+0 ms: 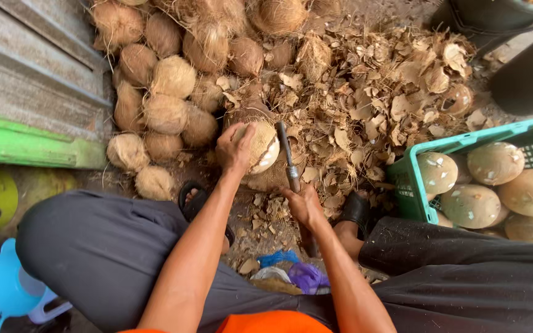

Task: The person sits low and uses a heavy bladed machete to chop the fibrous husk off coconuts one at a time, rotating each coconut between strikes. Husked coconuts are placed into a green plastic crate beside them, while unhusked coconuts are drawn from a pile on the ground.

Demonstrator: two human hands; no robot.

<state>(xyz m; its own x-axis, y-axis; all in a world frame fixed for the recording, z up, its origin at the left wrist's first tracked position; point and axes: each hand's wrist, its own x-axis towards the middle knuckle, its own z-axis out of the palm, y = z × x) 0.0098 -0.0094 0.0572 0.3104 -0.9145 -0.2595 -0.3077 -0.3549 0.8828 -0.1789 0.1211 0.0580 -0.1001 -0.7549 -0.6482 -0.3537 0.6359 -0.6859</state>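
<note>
My left hand (pixel 234 148) grips a partly peeled coconut (pixel 263 147), holding it on the ground among husk chips. My right hand (pixel 303 203) is closed around the handle of a knife (pixel 286 151), whose dark blade lies against the coconut's right side. My knees in dark trousers frame both arms, and my sandalled feet (pixel 354 209) rest on the ground.
A pile of brown fibrous coconuts (pixel 161 80) lies at the upper left. Shell chips (pixel 377 92) cover the ground ahead. A green crate (pixel 414 179) at right holds several peeled coconuts. Dark tubs (pixel 525 68) stand upper right. A blue plastic scoop (pixel 7 287) lies lower left.
</note>
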